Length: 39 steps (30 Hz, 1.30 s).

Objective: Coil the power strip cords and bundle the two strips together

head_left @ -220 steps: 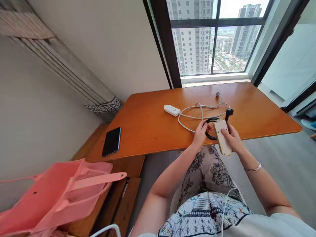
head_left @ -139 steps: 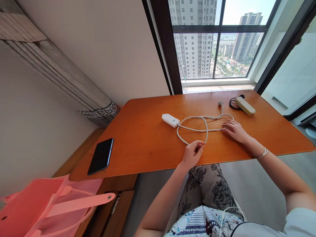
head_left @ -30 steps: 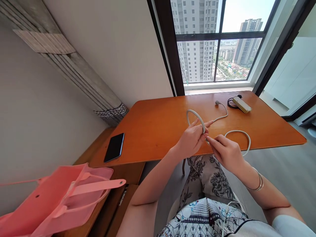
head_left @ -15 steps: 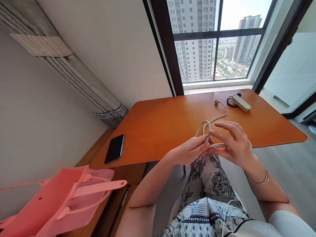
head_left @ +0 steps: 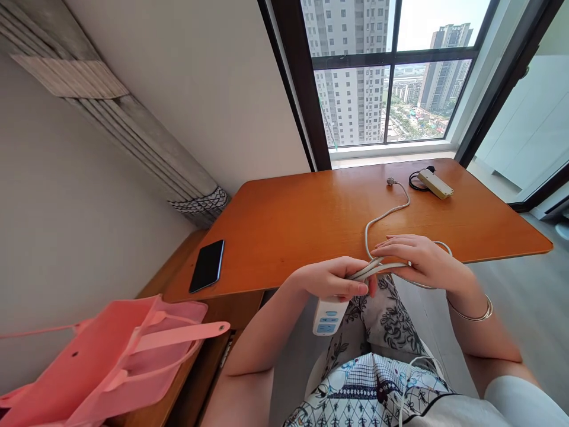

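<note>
My left hand [head_left: 335, 277] is closed around several strands of a white power cord. Below its palm shows the end of a white power strip [head_left: 330, 320] with pale blue sockets; the rest of the strip is hidden by the hand. My right hand [head_left: 420, 260] has its fingers and thumb around the same strands, just right of the left hand. A loop of cord sticks out behind the right hand. From the hands the free length of power cord [head_left: 386, 214] runs across the table to its plug [head_left: 390, 181].
A phone [head_left: 207, 265] lies at the left of the wooden table [head_left: 284, 228]. At the far right are a beige block-shaped device [head_left: 436, 182] and a coiled black cable [head_left: 415, 182]. A pink bag [head_left: 111, 356] stands open at the lower left, beside the table.
The upright loop of cord has been brought down flat into the bundle. My left hand has turned, exposing the power strip's end. My right hand's raised fingers have lowered onto the strands.
</note>
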Available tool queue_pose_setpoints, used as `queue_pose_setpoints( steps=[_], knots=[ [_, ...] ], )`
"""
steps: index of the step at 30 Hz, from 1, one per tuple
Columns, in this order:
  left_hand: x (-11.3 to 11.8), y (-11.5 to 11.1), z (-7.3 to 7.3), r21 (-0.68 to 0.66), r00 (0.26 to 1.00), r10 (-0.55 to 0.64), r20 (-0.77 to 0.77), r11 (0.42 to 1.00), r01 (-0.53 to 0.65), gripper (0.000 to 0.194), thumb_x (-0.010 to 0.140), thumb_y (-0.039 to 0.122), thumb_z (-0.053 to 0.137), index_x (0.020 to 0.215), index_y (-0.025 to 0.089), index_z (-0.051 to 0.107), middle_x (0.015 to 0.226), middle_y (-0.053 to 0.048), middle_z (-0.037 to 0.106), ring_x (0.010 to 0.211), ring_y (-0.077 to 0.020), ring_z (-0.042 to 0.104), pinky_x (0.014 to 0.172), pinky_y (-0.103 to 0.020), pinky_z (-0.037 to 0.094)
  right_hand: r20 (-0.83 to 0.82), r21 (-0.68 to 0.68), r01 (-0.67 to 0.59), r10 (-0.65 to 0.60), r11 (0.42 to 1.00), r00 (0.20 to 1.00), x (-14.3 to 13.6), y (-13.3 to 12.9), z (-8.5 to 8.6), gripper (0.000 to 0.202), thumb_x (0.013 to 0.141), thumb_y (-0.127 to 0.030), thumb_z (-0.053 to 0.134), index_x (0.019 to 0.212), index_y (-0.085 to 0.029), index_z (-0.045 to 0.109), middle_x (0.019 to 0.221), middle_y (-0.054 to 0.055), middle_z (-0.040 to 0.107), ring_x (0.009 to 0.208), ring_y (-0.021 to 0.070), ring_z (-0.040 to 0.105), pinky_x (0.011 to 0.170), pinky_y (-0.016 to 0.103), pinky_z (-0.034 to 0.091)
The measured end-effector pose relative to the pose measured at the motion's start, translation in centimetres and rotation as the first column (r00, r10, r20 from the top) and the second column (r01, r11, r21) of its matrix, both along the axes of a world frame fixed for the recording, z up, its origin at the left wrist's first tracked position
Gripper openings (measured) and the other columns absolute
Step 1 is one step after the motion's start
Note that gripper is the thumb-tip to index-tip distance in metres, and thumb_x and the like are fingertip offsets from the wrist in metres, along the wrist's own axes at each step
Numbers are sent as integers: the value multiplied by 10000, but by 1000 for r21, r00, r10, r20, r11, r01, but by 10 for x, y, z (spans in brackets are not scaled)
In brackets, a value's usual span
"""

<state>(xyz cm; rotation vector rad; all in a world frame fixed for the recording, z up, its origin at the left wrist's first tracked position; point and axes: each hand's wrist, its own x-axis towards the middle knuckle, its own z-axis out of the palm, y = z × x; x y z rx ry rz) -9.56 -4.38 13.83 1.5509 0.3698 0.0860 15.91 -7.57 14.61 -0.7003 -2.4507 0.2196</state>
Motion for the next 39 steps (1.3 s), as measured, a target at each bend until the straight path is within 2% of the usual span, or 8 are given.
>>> queue_pose_setpoints(
  steps=[5, 9, 11, 16, 22, 30, 35, 39],
  knots=[
    [4, -1, -3, -61, 1000, -1, 5, 998, 2, 545, 820, 698, 648, 867, 157, 618, 536, 50, 465, 453, -76, 404, 437, -220, 348, -126, -318, -93, 56, 944, 990, -3, 7, 0, 292, 1012, -396, 556, 993, -175, 746, 771, 30, 763, 660, 118, 702, 616, 209, 510],
    [12, -7, -5, 70, 999, 38, 16, 997, -39, 585, 821, 743, 607, 825, 157, 603, 578, 22, 527, 497, -89, 468, 464, -224, 378, -313, -642, -202, -12, 740, 950, -14, 15, -8, 317, 916, -464, 675, 840, -159, 713, 559, -24, 650, 460, 94, 597, 451, 192, 438],
    [16, -11, -8, 18, 992, 106, 66, 994, -107, 585, 826, 747, 596, 800, 163, 569, 522, 47, 462, 457, -80, 417, 469, -229, 387, -419, -726, -256, -115, 639, 901, -18, 19, -15, 347, 836, -504, 750, 821, -163, 685, 542, -37, 625, 403, 88, 542, 397, 195, 403],
    [23, -17, -20, -294, 941, 229, 250, 944, -151, 558, 824, 717, 620, 727, 185, 482, 422, 112, 265, 361, -47, 214, 429, -224, 358, -577, -750, -402, -222, 526, 786, -20, 27, -34, 446, 772, -586, 784, 854, -163, 668, 576, -18, 643, 422, 103, 546, 403, 218, 427],
    [23, -12, -22, -512, 825, 419, 379, 838, -190, 550, 814, 597, 712, 660, 205, 359, 400, 132, 227, 305, -26, 135, 344, -165, 270, -762, -633, -534, -329, 561, 558, -28, 24, -51, 440, 826, -589, 741, 923, -166, 672, 612, -24, 609, 521, 115, 598, 584, 271, 552],
    [26, -16, -28, -552, 753, 393, 527, 832, -47, 556, 873, 535, 665, 619, 210, 292, 344, 137, 185, 263, -21, 63, 310, -157, 250, -724, -690, -650, -313, 320, 614, -29, 22, -56, 460, 840, -626, 668, 915, -173, 639, 509, -20, 584, 439, 164, 601, 539, 323, 564],
    [22, -14, -18, -528, 637, 522, 568, 824, -205, 555, 880, 532, 661, 633, 210, 283, 349, 143, 167, 277, -20, 48, 335, -151, 273, -730, -682, -572, -385, 456, 564, -38, 20, -64, 441, 818, -609, 683, 911, -178, 667, 713, 44, 668, 656, 189, 674, 656, 331, 564],
    [19, -14, -12, -454, 559, 615, 556, 788, -416, 575, 838, 563, 704, 623, 202, 312, 484, 40, 538, 356, -63, 404, 499, -227, 489, -677, -705, -413, -374, 576, 633, -39, 16, -74, 456, 846, -610, 672, 1019, -189, 679, 839, 48, 675, 742, 168, 642, 720, 317, 541]
  ],
)
